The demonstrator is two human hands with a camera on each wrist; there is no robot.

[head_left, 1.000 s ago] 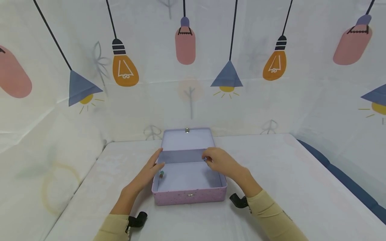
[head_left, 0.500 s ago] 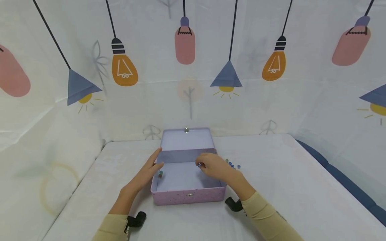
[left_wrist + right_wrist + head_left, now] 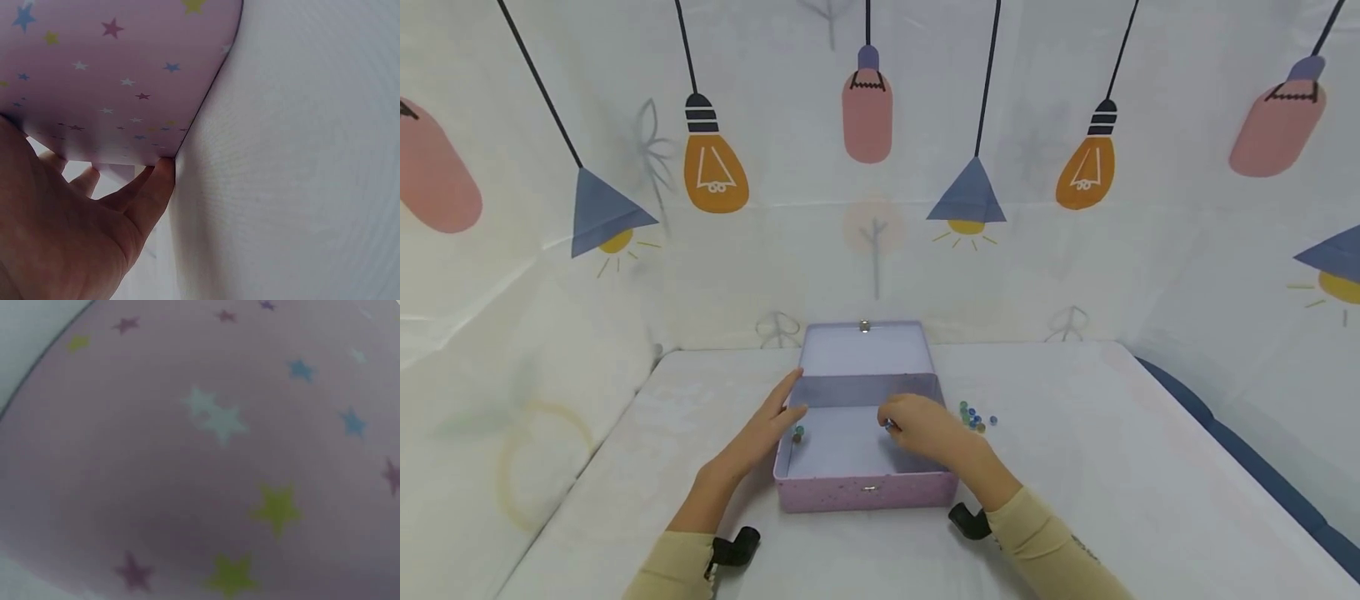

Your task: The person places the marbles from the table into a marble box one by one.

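A lilac hinged tin box (image 3: 871,493) with a star pattern stands on the table, its lid (image 3: 867,350) raised at the back. My left hand (image 3: 765,432) rests against its left side, thumb over the rim and fingers fairly straight. In the left wrist view, the fingers (image 3: 147,197) touch the starred wall (image 3: 119,94) at its edge. Over the box's right half, my right hand (image 3: 925,429) pinches a small blue marble (image 3: 890,424), partly hidden by the fingers. Two marbles (image 3: 798,432), one green and one brown, lie inside at the left.
Several blue, green and brownish marbles (image 3: 972,417) lie on the white tabletop (image 3: 1075,467) just right of the box. A white cloth printed with lamps (image 3: 880,233) hangs behind. The right wrist view shows only a starred wall (image 3: 187,469) close up.
My right hand has moved left and toward me over the box with the pinched marble, uncovering the marbles on the table. My left hand stays at the box's left side.
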